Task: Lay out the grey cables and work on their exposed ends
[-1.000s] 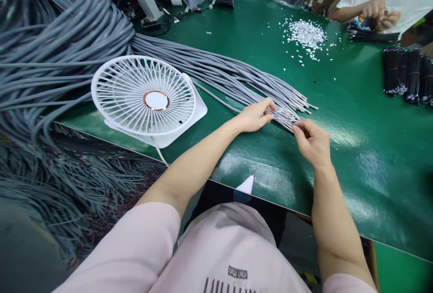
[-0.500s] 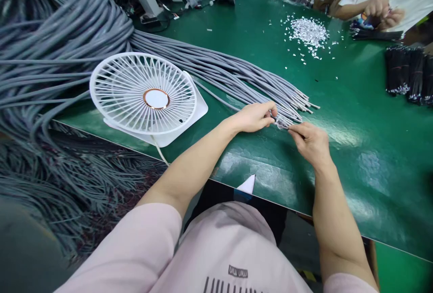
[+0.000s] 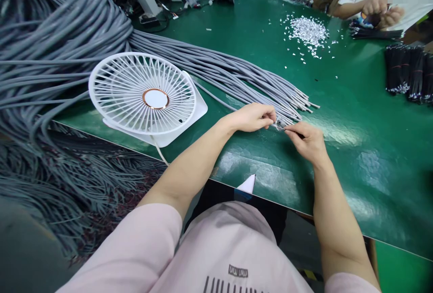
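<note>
My left hand (image 3: 256, 118) is closed around a single grey cable (image 3: 216, 98), close to its end. My right hand (image 3: 306, 138) pinches thin, pale material at that cable's end, and the two sets of fingertips are a short gap apart. Clear or shiny wrapping (image 3: 279, 124) shows between them, too small to make out fully. Just beyond my hands lies a bundle of grey cables (image 3: 230, 69), their stripped pale ends pointing right.
A white fan (image 3: 142, 92) lies left of my hands. Large cable coils (image 3: 67, 26) are piled behind it. Silvery scraps (image 3: 308, 31) form a heap on the green table (image 3: 365, 103). Across the table, a co-worker's hands (image 3: 382, 11) work above black cable bundles (image 3: 407, 72).
My right hand has shifted slightly left, towards my left hand. The left hand still holds the cable in nearly the same place. The co-worker's hands have moved a little.
</note>
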`<state>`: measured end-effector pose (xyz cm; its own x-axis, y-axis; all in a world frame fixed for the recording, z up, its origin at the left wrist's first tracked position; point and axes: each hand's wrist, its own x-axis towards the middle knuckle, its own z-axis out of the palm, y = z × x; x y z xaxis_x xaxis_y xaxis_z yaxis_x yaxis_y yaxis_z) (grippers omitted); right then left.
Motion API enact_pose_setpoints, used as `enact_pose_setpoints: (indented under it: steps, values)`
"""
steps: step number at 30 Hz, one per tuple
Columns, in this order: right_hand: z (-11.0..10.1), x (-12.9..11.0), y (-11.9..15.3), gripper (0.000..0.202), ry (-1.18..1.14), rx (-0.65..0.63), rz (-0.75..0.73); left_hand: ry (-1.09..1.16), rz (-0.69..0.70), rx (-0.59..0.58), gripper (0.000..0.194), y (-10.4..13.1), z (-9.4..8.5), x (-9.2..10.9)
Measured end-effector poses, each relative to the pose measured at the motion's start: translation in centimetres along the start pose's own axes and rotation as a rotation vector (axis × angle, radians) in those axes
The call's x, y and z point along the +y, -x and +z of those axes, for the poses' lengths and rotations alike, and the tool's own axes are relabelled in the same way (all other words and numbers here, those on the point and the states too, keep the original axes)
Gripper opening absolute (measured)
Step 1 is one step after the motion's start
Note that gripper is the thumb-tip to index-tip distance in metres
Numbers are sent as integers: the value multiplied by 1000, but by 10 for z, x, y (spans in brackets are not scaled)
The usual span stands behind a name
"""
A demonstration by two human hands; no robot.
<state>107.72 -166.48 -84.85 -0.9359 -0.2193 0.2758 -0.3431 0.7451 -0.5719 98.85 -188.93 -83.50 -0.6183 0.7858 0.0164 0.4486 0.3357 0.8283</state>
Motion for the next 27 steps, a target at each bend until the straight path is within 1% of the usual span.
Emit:
enact_pose_setpoints:
  steps: [6,11,17,21,24,27]
  values:
    - [2,5,-2,15,-81,1,-40,6,-12,-8,23,0,-2,1]
    - [4,5,-3,13,-105,-13,-68,63,1,-60,24,0,-4,-3]
    - [8,6,-5,10,-234,-7,-18,188,8,-101,23,-1,-7,-8]
    - [14,5,-7,11,-298,-35,13,241,6,-127,23,-2,-6,-13]
    - [18,2,-8,13,-334,-44,16,297,-11,-164,23,-3,-5,-16]
    - [17,1,-9,11,-372,-20,38,311,-43,-158,25,-3,-5,-17]
